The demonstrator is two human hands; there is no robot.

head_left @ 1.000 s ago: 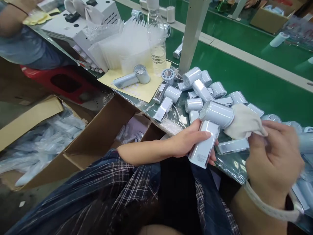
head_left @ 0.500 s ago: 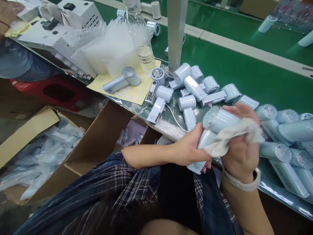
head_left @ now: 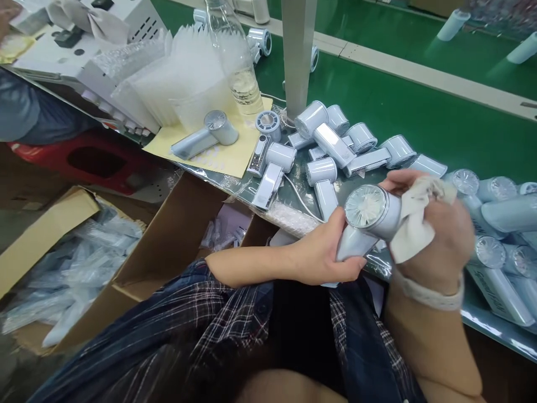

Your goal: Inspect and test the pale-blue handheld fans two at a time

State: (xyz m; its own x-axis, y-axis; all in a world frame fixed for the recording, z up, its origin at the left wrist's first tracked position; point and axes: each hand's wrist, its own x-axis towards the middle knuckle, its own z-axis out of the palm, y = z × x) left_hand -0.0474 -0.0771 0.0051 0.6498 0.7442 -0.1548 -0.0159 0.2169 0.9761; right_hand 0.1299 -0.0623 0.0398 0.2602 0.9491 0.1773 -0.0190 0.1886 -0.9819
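Note:
My left hand (head_left: 323, 252) is closed round the handle of a light-blue, hair-dryer-shaped device (head_left: 388, 215), its round end covered in crinkled clear film and facing me. A white cloth (head_left: 413, 229) is gripped in my right hand (head_left: 448, 238), which is blurred and lies against the far end of the device's barrel. Several similar devices (head_left: 323, 170) lie in a loose group on the bench just beyond my hands. More film-wrapped ones (head_left: 499, 291) are piled at the right, some with dark lettering on the handles.
A wrapped device (head_left: 195, 144) lies on yellow paper (head_left: 235, 162), near a clear bottle (head_left: 243, 84) and stacked plastic sleeves (head_left: 184, 78). A metal post (head_left: 297, 61) rises from the bench. Cardboard boxes (head_left: 146, 240) stand below; one holds bagged items. Another person's sleeve (head_left: 20, 106) shows at left.
My right hand with the cloth has shifted right, off the front of the device to its far end. The device has turned so its film-covered round end shows more.

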